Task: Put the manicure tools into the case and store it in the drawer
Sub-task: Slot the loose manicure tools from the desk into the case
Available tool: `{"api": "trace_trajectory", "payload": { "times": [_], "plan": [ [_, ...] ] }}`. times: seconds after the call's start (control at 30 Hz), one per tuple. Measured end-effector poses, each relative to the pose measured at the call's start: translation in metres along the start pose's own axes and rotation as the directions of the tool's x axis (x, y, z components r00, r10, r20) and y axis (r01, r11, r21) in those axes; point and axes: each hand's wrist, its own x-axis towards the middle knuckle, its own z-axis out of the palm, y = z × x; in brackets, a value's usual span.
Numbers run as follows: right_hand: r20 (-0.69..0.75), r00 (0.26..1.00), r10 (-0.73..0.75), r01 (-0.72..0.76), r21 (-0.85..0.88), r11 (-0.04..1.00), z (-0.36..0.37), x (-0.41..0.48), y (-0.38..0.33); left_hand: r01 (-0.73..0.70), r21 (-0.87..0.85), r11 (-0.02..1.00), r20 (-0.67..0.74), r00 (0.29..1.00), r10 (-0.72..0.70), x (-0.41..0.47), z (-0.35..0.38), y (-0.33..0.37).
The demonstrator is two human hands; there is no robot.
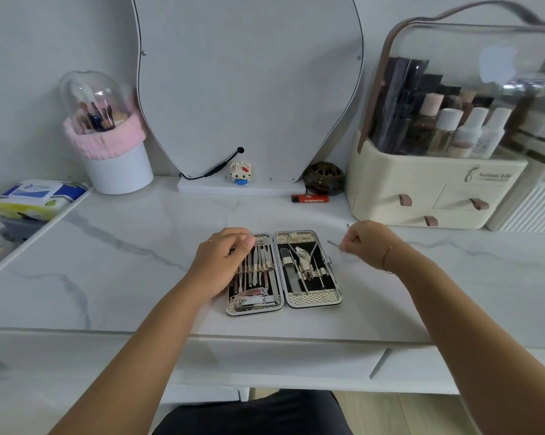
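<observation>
Grip, left: left hand [224, 262] lay palm-down on the left half of the case [313, 299], fingers loosely extended across the upper ends of the tools there; nothing was seen clasped in it.
Grip, right: right hand [370, 243] hovered just beside the case's right edge, fingers curled in and thumb and fingertips pinched on a thin metal tool [333, 243], whose free end pointed toward the case.
Case: lay opened flat near the front edge of the tabletop [123, 277], both halves facing up.
Left half: a row of slim instruments stood under an elastic band, with nail clippers [252, 298] lying across the bottom.
Right half: nippers [305, 259] and a few slender pieces sat in loops; a small clasp showed on the outer edge.
Surface: white tabletop with grey marble veining.
Rear of surface: a rounded panel [249, 83] on a white base, with a small block figure [241, 173] and a red lighter [310, 198] near it.
Left side: a domed brush holder [104, 120] with a pink band; a pack of wipes [40, 196] lay on a lower shelf.
Right side: a cream cosmetics organiser [434, 186] with a clear lid, bottles inside, its small drawers shut.
</observation>
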Motion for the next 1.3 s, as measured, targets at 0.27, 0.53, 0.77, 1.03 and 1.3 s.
{"api": "trace_trajectory", "payload": {
  "times": [0.27,0.53,0.77,1.03,1.3],
  "plan": [
    [-0.169,0.983,-0.071,0.123,0.317,0.941,0.007,-0.002,-0.001,-0.003,0.003,1.000,-0.003,1.000,0.003,0.001,0.000,-0.002],
    [-0.037,0.991,-0.126,0.102,0.819,0.565,0.018,-0.002,-0.014,0.005,0.004,1.000,0.000,1.000,-0.005,0.000,0.000,0.000],
    [-0.060,0.997,0.041,0.032,0.868,0.496,0.028,0.004,-0.017,0.002,0.000,1.000,0.000,1.000,-0.002,0.000,0.000,0.000],
    [-0.124,0.989,0.082,0.060,0.840,0.539,0.031,0.009,-0.015,0.008,-0.017,1.000,0.000,1.000,-0.008,0.000,0.000,-0.001],
    [-0.088,0.996,-0.014,0.073,0.715,0.695,0.026,0.001,-0.018,0.012,-0.018,1.000,0.002,1.000,-0.012,0.000,0.000,-0.001]
  ]
}}
